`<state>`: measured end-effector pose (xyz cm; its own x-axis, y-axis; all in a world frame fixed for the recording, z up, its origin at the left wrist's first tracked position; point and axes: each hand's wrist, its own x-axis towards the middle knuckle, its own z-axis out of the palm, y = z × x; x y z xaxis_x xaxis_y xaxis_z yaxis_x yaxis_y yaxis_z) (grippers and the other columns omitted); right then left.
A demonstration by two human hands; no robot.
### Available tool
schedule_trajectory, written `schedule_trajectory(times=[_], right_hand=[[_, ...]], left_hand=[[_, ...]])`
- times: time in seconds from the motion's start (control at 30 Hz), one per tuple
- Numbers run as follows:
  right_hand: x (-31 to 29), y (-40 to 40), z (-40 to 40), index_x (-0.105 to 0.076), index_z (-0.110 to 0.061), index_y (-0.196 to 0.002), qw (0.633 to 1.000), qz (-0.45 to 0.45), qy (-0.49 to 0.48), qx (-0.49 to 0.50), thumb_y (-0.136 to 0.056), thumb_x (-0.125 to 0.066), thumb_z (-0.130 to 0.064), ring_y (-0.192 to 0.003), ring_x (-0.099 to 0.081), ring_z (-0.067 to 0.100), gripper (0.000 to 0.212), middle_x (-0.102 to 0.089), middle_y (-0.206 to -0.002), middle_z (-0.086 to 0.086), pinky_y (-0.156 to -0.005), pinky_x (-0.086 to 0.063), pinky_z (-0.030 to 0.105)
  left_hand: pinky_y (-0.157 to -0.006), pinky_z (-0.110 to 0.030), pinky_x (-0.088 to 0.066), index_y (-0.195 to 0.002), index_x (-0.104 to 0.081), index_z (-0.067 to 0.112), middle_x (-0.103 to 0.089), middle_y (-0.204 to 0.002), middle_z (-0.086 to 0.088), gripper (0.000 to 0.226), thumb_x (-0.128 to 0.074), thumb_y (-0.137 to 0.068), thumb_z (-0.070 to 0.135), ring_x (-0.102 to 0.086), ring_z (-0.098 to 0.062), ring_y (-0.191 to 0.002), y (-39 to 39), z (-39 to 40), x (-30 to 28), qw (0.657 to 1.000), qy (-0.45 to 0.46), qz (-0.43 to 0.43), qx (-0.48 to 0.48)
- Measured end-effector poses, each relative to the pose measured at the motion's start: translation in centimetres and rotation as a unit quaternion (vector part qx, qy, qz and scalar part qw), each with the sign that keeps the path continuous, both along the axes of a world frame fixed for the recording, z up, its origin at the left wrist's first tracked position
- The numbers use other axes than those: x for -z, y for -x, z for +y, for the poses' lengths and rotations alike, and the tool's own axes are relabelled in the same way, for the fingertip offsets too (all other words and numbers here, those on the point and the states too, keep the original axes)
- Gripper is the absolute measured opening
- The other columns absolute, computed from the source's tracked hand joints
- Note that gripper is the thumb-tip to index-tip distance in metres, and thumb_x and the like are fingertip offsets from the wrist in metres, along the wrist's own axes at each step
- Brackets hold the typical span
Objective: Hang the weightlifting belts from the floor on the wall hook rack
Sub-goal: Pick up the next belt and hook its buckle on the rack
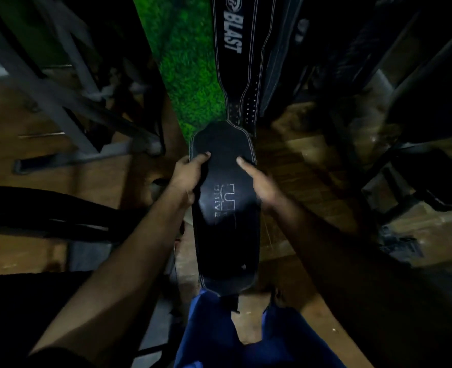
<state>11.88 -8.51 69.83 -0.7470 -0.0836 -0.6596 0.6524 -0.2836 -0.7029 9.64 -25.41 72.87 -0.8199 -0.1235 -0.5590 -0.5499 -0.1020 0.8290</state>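
A wide black leather weightlifting belt (226, 227) with white stitching and a faint logo stretches lengthwise in front of me, above my legs. My left hand (186, 176) grips its left edge, thumb on top. My right hand (259, 181) holds the right edge, with its thumb lying on the belt's face. Just beyond, a black belt printed "BLAST" (233, 49) hangs down the wall, its punched strap end reaching close to the held belt's far end. More dark belts (280, 62) hang to its right. The hook rack is out of view.
A green grass-textured wall panel (182, 70) stands behind the hanging belts. Grey metal gym-machine frames (60, 107) stand at the left, dark equipment (418, 168) at the right. The floor is brown wood. My blue trousers (233, 341) fill the bottom.
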Motion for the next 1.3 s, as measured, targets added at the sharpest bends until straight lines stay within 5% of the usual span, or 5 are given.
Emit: schedule_trajectory(times=[0.23, 0.5, 0.77, 1.17, 1.3], right_hand=[[-9.0, 0.8, 3.3, -0.047, -0.019, -0.146, 0.987, 0.155, -0.021, -0.026, -0.058, -0.084, -0.067, -0.133, -0.053, 0.027, 0.106, -0.054, -0.145, 0.006, -0.111, -0.043, 0.053], [-20.0, -1.2, 3.1, -0.027, -0.015, -0.155, 0.959, 0.265, -0.037, -0.091, -0.09, -0.064, -0.053, -0.148, -0.03, 0.02, 0.084, -0.037, -0.158, 0.002, -0.117, -0.024, 0.038], [-27.4, 2.6, 2.8, -0.06, -0.028, -0.135, 0.947, 0.277, 0.005, -0.159, -0.051, -0.081, -0.075, -0.142, -0.041, 0.021, 0.099, -0.051, -0.15, 0.0, -0.119, -0.025, 0.052], [-30.5, 7.4, 0.2, -0.066, -0.011, -0.092, 0.969, 0.222, 0.064, -0.081, -0.088, -0.06, -0.026, -0.076, -0.066, 0.028, 0.016, -0.067, -0.087, 0.012, -0.078, -0.054, 0.037], [-29.9, 9.1, -1.9, -0.069, -0.007, -0.098, 0.961, 0.247, -0.004, -0.122, -0.086, -0.071, -0.028, -0.086, -0.07, 0.028, 0.024, -0.073, -0.094, 0.013, -0.088, -0.053, 0.04]], left_hand=[[-0.098, -0.047, -0.054, -0.114, -0.07, 0.007, -0.074, -0.11, -0.014, 0.037, -0.073, -0.083, 0.026, -0.07, -0.033, -0.105, -5.0, 2.7, -7.8, 0.992, -0.056, 0.106, -0.047], [-0.079, -0.033, -0.06, -0.111, -0.068, 0.008, -0.075, -0.106, -0.012, 0.026, -0.07, -0.091, 0.023, -0.074, -0.023, -0.092, -6.4, 3.6, -18.4, 0.958, -0.013, 0.264, -0.111], [-0.091, -0.043, -0.057, -0.107, -0.07, 0.007, -0.074, -0.109, -0.018, 0.026, -0.069, -0.092, 0.028, -0.071, -0.033, -0.103, -6.0, 2.9, -22.4, 0.942, 0.014, 0.331, -0.047], [-0.045, -0.027, -0.015, -0.065, -0.046, 0.024, -0.037, -0.056, -0.004, 0.043, -0.074, -0.079, 0.053, -0.03, -0.012, -0.044, -1.0, -0.8, -22.6, 0.96, 0.033, 0.261, 0.097], [-0.07, -0.037, -0.045, -0.096, -0.069, 0.009, -0.063, -0.088, -0.017, 0.065, -0.064, -0.079, 0.071, -0.056, -0.031, -0.078, 2.1, -2.1, -23.2, 0.967, 0.016, 0.235, 0.099]])
